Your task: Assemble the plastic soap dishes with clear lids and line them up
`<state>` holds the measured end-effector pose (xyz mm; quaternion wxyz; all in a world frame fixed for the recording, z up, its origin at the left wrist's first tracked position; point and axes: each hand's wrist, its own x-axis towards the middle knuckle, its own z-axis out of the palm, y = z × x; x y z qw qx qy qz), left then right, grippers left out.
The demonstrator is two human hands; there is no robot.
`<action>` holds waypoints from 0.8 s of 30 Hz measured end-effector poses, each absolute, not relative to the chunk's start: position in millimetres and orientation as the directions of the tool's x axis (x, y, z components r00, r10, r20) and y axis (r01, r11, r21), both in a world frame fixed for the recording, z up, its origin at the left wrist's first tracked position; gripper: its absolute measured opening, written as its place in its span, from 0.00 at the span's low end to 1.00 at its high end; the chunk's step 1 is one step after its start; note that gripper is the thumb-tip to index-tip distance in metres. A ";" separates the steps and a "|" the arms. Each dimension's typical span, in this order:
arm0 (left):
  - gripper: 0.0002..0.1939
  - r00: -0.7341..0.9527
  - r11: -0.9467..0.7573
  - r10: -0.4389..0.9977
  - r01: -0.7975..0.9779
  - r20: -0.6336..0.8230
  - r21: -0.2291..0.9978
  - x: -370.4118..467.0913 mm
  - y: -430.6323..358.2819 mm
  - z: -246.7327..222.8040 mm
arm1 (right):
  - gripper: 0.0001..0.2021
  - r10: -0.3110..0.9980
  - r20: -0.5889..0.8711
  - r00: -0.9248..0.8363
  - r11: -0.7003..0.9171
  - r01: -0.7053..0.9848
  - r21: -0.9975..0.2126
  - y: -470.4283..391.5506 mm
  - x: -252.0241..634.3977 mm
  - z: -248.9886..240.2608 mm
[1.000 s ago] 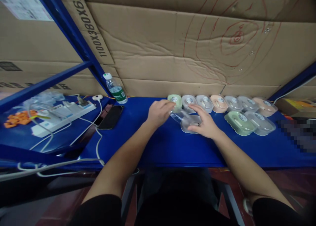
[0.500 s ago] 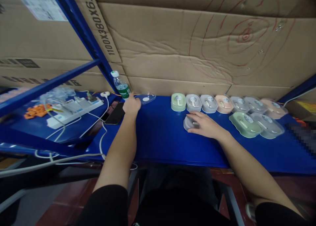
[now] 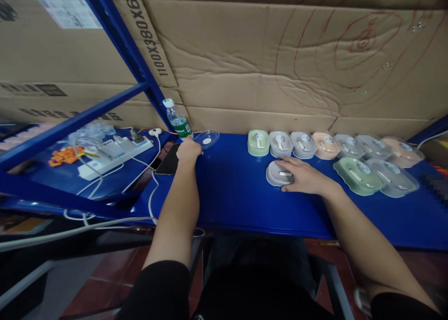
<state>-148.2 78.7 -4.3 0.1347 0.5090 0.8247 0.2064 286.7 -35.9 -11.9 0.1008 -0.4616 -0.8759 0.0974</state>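
Right grip [image 3: 305,176]: I am resting it spread over the grey case [image 3: 274,174], which is sitting on the bench [image 3: 231,194] in front of the row of cases [image 3: 303,145]. Left grip [image 3: 189,151]: I am holding it beside the clear lid [image 3: 210,140]; fingers are curling, pinch I cannot tell.

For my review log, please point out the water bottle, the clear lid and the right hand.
Water bottle [image 3: 180,125]: head view, on its green label.
Clear lid [image 3: 211,137]: head view, on its clear surface.
Right hand [image 3: 305,176]: head view, on its back.
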 end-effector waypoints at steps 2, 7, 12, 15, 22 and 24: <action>0.26 -0.452 0.402 0.892 0.781 -0.013 0.478 -149.1 79.2 -4.8 | 0.48 0.832 0.088 -0.547 0.549 0.793 -0.264 -36.4 285.3 -10.2; 0.17 -0.470 0.438 0.881 0.774 -0.049 0.456 -153.0 81.5 -6.4 | 0.44 0.838 0.129 -0.530 0.543 0.790 -0.283 -37.5 279.9 -4.2; 0.23 -0.490 0.427 0.871 0.784 0.028 0.451 -149.7 78.8 4.4 | 0.40 0.836 0.216 -0.504 0.548 0.765 -0.338 -38.6 274.4 -2.3; 0.29 -0.382 0.220 0.879 0.856 0.286 0.467 -126.5 67.8 17.4 | 0.39 0.843 0.254 -0.475 0.538 0.749 -0.388 -38.5 269.3 -6.1; 0.45 0.543 -0.642 0.766 0.605 0.345 0.472 -26.7 15.5 16.5 | 0.38 0.808 0.418 -0.414 0.588 0.604 -0.539 -34.3 257.9 -20.8; 0.48 0.616 -0.670 0.728 0.543 0.301 0.506 -11.2 6.1 9.4 | 0.37 0.788 0.461 -0.407 0.615 0.535 -0.579 -33.5 256.6 -22.0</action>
